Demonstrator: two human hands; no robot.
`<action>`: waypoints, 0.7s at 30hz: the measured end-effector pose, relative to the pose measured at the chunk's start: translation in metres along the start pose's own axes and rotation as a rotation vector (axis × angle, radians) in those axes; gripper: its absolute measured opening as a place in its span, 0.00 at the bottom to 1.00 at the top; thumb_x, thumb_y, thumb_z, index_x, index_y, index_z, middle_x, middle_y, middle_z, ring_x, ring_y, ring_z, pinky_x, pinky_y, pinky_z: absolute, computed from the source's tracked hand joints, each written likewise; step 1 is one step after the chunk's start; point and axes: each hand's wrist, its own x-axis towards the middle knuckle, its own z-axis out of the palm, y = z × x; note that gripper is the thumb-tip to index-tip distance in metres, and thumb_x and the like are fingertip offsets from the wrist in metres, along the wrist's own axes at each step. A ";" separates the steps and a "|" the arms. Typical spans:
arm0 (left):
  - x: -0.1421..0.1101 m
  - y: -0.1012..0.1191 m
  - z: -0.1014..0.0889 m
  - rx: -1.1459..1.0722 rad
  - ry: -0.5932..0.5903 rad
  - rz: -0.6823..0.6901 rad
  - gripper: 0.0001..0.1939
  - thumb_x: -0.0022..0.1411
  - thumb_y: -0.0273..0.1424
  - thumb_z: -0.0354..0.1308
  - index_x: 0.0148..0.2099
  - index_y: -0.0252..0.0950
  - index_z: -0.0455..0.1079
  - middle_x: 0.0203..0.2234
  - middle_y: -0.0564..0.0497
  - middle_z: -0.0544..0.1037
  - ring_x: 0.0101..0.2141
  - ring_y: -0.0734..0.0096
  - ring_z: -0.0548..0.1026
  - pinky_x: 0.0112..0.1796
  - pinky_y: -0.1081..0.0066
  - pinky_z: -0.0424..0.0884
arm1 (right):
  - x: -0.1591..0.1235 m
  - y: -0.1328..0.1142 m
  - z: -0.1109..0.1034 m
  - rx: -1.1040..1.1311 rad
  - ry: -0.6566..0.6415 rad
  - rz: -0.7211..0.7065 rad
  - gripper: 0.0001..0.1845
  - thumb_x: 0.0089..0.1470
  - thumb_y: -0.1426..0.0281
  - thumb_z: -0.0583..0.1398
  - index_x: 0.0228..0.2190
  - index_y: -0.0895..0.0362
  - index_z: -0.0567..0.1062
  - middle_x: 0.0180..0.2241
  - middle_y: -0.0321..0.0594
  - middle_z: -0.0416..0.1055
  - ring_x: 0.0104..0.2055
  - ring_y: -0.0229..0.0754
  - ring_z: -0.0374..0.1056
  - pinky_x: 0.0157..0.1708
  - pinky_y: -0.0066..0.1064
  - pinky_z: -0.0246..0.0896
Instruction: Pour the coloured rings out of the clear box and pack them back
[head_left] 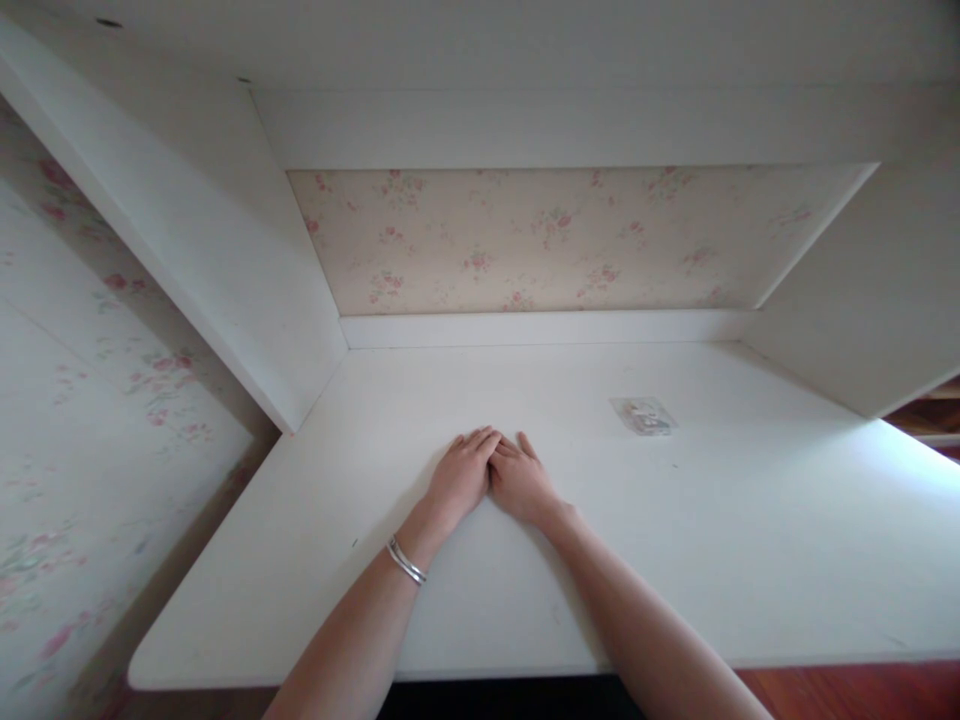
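Note:
My left hand (460,475), with a silver bracelet (406,562) on the wrist, lies palm down on the white desk (495,600). Its fingertips rest over the fingers of my right hand (523,482), which is also palm down on the desk. The fingers of both hands are laid out flat, though part of the right hand's fingers is covered. Neither hand holds anything. To the right of them and farther back is a small clear plastic bag (646,416) with small pieces inside, too small to make out.
White side panels rise at the left (247,250) and the right (847,290) of the desk. An upper board (570,125) spans the top, and floral wallpaper (525,240) shows behind. The desk's rounded front corner is at lower left; reddish wooden floor (847,692) shows below the front edge.

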 end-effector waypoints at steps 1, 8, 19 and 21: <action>0.000 0.000 0.000 0.000 -0.002 0.000 0.23 0.63 0.22 0.43 0.59 0.38 0.58 0.57 0.46 0.64 0.57 0.70 0.61 0.57 0.64 0.56 | 0.000 0.000 0.000 -0.002 0.001 -0.002 0.26 0.55 0.73 0.49 0.56 0.56 0.63 0.57 0.44 0.61 0.62 0.38 0.47 0.62 0.43 0.24; 0.000 0.002 -0.003 -0.006 -0.003 0.009 0.23 0.62 0.21 0.44 0.59 0.37 0.58 0.56 0.46 0.65 0.56 0.70 0.62 0.56 0.65 0.57 | 0.000 0.001 0.002 0.003 0.003 -0.004 0.26 0.55 0.73 0.50 0.55 0.54 0.63 0.57 0.43 0.61 0.62 0.39 0.47 0.62 0.44 0.24; 0.001 0.003 -0.005 -0.003 -0.010 0.003 0.23 0.62 0.21 0.43 0.58 0.37 0.59 0.56 0.46 0.65 0.56 0.69 0.62 0.56 0.64 0.57 | 0.000 -0.001 -0.002 -0.001 -0.028 0.012 0.26 0.55 0.73 0.49 0.56 0.55 0.61 0.58 0.43 0.60 0.63 0.38 0.46 0.62 0.43 0.24; 0.001 0.004 -0.005 -0.001 -0.009 0.005 0.23 0.62 0.21 0.43 0.59 0.37 0.58 0.56 0.46 0.65 0.56 0.69 0.62 0.56 0.64 0.56 | 0.000 -0.001 -0.002 0.001 -0.028 0.012 0.26 0.55 0.73 0.49 0.56 0.55 0.62 0.58 0.43 0.60 0.63 0.38 0.46 0.62 0.43 0.24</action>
